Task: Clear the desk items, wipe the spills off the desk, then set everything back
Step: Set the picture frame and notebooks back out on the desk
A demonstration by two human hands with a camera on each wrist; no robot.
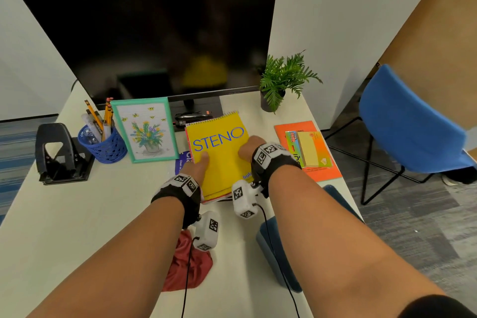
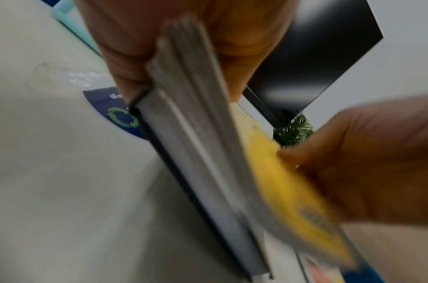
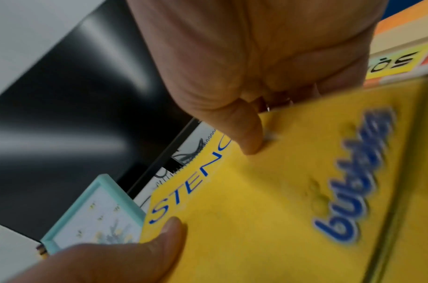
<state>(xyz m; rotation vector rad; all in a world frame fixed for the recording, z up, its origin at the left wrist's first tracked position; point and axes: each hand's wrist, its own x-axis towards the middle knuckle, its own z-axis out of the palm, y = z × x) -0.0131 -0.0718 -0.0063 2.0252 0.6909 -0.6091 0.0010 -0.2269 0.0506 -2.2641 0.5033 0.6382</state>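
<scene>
— Yellow notepad stack (image 1: pixel 219 157): where is it sitting?
— I'm lifting it off the table (image 1: pixel 77 214); left hand (image 1: pixel 197 166) and right hand (image 1: pixel 249 148) are both gripping its sides. I'm judging clearing is underway; next needs a spot aside.

Notebook (image 1: pixel 219 152): yellow cover, blue lettering. Left of notebook: picture frame (image 1: pixel 144 129) mint green, print of yellow and purple flowers with bees; pen cup (image 1: pixel 104 146) blue lattice. Right of notebook: folder (image 1: pixel 307 150) orange. Nearer than notebook: cloth (image 1: pixel 185 266) red.
</scene>
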